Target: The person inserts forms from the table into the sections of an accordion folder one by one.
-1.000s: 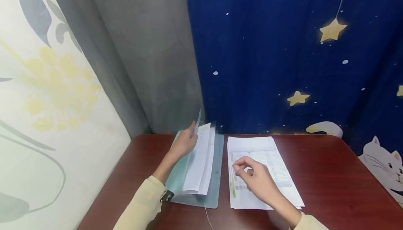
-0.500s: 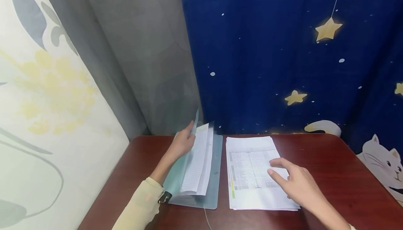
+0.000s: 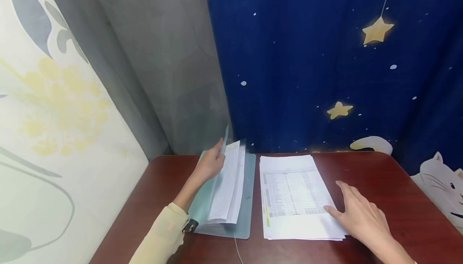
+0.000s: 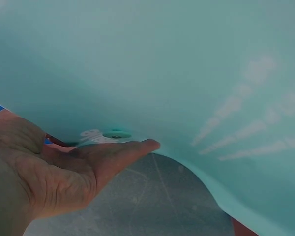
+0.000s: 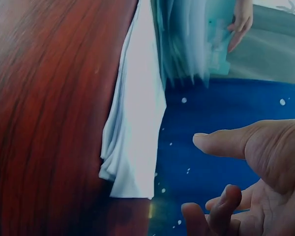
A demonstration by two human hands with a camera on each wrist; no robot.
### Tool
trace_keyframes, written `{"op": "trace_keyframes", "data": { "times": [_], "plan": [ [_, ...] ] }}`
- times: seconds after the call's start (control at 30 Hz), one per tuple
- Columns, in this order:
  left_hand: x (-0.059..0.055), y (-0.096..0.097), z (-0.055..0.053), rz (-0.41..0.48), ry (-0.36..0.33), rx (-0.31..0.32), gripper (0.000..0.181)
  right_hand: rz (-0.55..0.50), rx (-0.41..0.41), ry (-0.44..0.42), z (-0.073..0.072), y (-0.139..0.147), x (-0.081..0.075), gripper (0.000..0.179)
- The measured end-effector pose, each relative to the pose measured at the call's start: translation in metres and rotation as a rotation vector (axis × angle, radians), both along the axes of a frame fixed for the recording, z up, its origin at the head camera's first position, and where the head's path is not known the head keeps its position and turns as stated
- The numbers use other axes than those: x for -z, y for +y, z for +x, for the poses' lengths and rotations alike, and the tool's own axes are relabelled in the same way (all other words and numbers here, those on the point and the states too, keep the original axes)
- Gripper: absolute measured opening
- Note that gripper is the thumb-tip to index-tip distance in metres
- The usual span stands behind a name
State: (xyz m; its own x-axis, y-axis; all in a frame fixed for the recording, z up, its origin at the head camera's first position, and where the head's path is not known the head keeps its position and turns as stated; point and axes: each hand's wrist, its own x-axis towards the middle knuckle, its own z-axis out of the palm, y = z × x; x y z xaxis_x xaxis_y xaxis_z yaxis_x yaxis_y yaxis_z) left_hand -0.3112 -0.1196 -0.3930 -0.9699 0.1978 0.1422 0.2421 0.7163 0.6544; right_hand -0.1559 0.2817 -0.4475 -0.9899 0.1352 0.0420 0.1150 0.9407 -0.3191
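Observation:
My left hand (image 3: 211,163) pinches the raised cover of a light-green plastic folder (image 3: 248,199) near its upper edge. In the left wrist view the translucent cover (image 4: 152,64) arches above the thumb; the fingertips are partly hidden by it. Printed sheets (image 3: 224,191) stand half lifted inside the folder. To its right lies a stack of printed papers (image 3: 289,191) with a table of small text. My right hand (image 3: 363,215) hovers at the stack's right edge, thumb and fingers spread, holding nothing. Seen from the right wrist, the stack's edges (image 5: 132,113) are slightly uneven.
Everything lies on a dark red wooden table (image 3: 401,199). Behind it hang a grey curtain (image 3: 173,75) and a blue starry curtain (image 3: 307,55). A thin cord (image 3: 238,252) runs from under the folder to the table's front.
My right hand has moved right, from above the paper stack to its right edge, and its fingers have spread from a closed pinch. The left hand still holds the folder cover.

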Motion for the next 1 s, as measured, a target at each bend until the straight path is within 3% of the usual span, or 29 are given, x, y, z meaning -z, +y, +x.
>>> {"op": "trace_keyframes", "data": {
  "times": [0.37,0.6,1.0],
  "plan": [
    [0.0,0.004,0.001,-0.01,-0.011,-0.01,0.065,0.002,-0.01,-0.015,-0.018,0.018,0.017,0.083],
    [0.002,0.004,-0.001,0.0,-0.022,-0.008,0.065,0.007,-0.006,-0.054,-0.029,0.015,0.024,0.091],
    [0.0,0.004,-0.003,0.012,-0.039,-0.005,0.065,-0.028,-0.012,-0.082,-0.033,0.011,0.03,0.106]
  ]
}}
